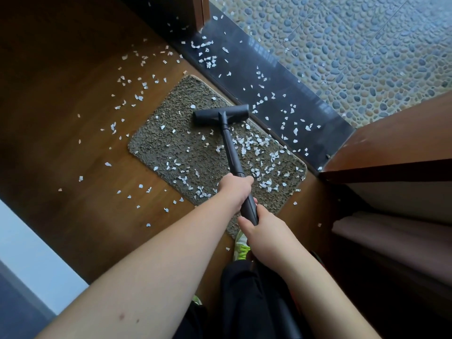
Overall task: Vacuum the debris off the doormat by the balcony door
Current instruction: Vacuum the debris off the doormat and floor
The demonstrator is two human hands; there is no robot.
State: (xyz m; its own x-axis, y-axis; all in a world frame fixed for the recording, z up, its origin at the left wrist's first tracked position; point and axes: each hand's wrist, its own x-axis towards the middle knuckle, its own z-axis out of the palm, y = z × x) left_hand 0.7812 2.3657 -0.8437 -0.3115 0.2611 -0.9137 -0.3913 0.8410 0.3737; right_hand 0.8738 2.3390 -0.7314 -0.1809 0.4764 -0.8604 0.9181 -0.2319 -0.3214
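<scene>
A grey-brown doormat (186,152) lies on the wood floor beside the dark door sill. White paper scraps (252,143) are strewn over it, thickest on its right half. A black vacuum tube (231,148) runs from my hands to the floor head (221,115), which sits on the mat's far edge. My left hand (233,189) grips the tube higher up the shaft. Just below it, my right hand (261,228) grips the tube's thicker end.
More scraps lie on the wood floor (80,133) left of the mat and on the dark sill (276,94). Pebbled balcony paving (354,50) lies beyond. A wooden cabinet (396,143) stands at right. My shoe (241,245) is at the mat's near corner.
</scene>
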